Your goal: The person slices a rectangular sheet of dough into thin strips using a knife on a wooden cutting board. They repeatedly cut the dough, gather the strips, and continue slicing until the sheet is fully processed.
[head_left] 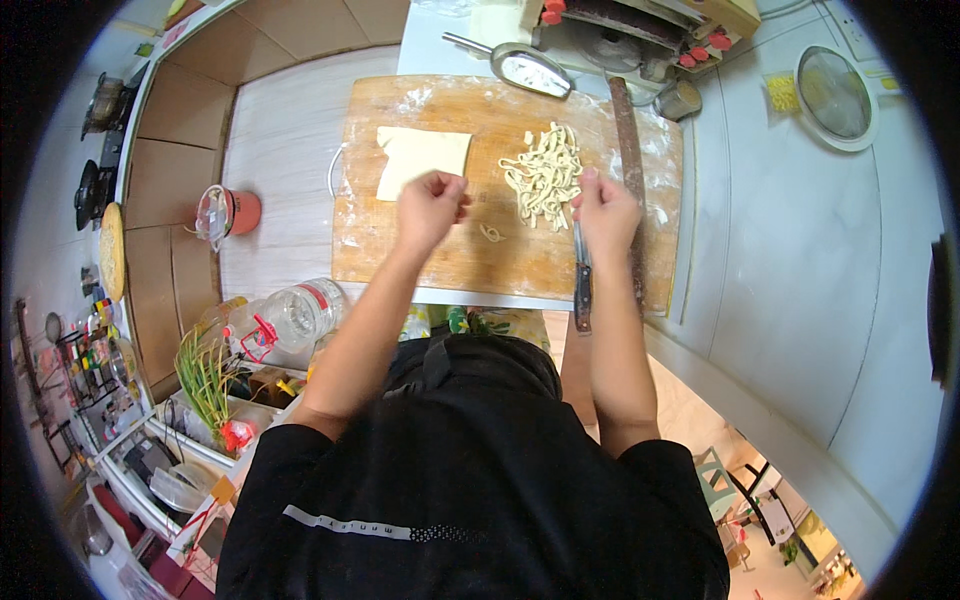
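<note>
My left hand point(433, 204) is over the lower right part of a flat sheet of dough point(424, 156), its fingers curled; whether it pinches something does not show. My right hand point(606, 208) is beside the right edge of a heap of cut noodles point(546, 176), thumb and fingers together; what lies between them cannot be made out. A small loop of dough point(491, 233) lies apart on the floured wooden board point(450, 262). Partly under my right hand is a knife with a dark handle point(583, 292), which sticks out past the board's front edge. A dark rolling pin point(625, 135) lies to the right.
Behind the board are a metal scoop with flour point(531, 70), a noodle machine point(622, 34) and a glass jar point(678, 100). A strainer point(835, 97) is at the far right. Leftward are a red container point(244, 212), a large plastic bottle point(300, 315) and green onions point(202, 379).
</note>
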The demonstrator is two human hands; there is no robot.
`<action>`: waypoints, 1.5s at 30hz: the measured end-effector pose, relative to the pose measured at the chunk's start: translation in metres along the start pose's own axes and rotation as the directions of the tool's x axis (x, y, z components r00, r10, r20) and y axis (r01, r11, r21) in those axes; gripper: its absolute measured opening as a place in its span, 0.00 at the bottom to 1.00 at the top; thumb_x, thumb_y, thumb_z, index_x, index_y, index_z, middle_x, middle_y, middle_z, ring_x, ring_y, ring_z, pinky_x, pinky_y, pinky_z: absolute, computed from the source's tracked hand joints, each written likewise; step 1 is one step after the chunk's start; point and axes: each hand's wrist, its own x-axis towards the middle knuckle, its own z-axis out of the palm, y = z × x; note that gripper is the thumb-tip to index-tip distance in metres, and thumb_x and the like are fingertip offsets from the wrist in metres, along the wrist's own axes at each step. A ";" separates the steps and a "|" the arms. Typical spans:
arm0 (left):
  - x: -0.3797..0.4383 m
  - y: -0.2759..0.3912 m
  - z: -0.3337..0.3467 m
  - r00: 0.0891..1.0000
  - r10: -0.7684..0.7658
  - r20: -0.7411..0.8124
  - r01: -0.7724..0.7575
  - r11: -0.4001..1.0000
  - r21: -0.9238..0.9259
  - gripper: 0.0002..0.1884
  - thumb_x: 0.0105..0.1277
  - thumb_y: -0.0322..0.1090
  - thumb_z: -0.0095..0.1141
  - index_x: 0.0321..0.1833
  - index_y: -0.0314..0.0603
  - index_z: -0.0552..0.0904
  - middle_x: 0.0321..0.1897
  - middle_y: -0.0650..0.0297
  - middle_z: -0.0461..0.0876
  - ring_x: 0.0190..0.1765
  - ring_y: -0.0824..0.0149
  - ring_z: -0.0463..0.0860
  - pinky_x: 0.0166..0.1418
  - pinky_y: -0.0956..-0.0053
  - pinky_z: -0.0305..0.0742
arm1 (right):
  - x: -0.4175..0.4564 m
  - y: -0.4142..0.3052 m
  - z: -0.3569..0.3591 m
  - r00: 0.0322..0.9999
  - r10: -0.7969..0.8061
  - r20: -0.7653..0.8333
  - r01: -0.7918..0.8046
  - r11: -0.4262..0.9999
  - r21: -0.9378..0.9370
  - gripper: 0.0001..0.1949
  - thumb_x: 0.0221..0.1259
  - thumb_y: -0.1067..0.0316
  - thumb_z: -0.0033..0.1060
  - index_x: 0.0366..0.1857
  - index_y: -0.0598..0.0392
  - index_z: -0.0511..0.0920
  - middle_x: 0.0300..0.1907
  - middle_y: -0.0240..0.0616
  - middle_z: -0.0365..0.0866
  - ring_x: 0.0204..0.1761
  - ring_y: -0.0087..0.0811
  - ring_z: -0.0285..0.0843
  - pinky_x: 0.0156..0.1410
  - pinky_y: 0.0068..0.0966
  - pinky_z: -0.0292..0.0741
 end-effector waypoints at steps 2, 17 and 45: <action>0.002 -0.061 0.011 0.989 -0.061 0.132 0.113 0.893 -0.436 0.19 0.76 0.45 0.56 0.51 0.31 0.81 0.46 0.53 0.87 0.44 0.63 0.86 0.49 0.70 0.83 | -0.046 -0.018 0.046 0.896 -0.433 -0.100 0.434 0.901 -0.015 0.09 0.66 0.62 0.63 0.43 0.54 0.86 0.48 0.45 0.88 0.45 0.36 0.87 0.54 0.33 0.82; -0.047 -0.047 -0.101 0.557 -0.097 0.825 0.578 0.758 -0.301 0.35 0.79 0.64 0.36 0.50 0.35 0.83 0.37 0.55 0.88 0.36 0.64 0.87 0.49 0.70 0.81 | -0.156 -0.058 0.164 0.970 -0.095 0.225 -0.151 0.490 0.859 0.34 0.80 0.37 0.36 0.62 0.63 0.76 0.62 0.47 0.79 0.66 0.37 0.75 0.70 0.37 0.71; -0.271 0.172 -0.118 0.300 0.803 0.514 -0.521 0.590 -0.617 0.11 0.65 0.40 0.60 0.36 0.39 0.81 0.26 0.62 0.78 0.24 0.60 0.77 0.28 0.66 0.71 | -0.115 0.101 0.068 0.881 -0.013 -0.472 -0.083 0.980 -0.182 0.18 0.69 0.54 0.62 0.47 0.62 0.80 0.42 0.48 0.84 0.45 0.46 0.82 0.53 0.39 0.79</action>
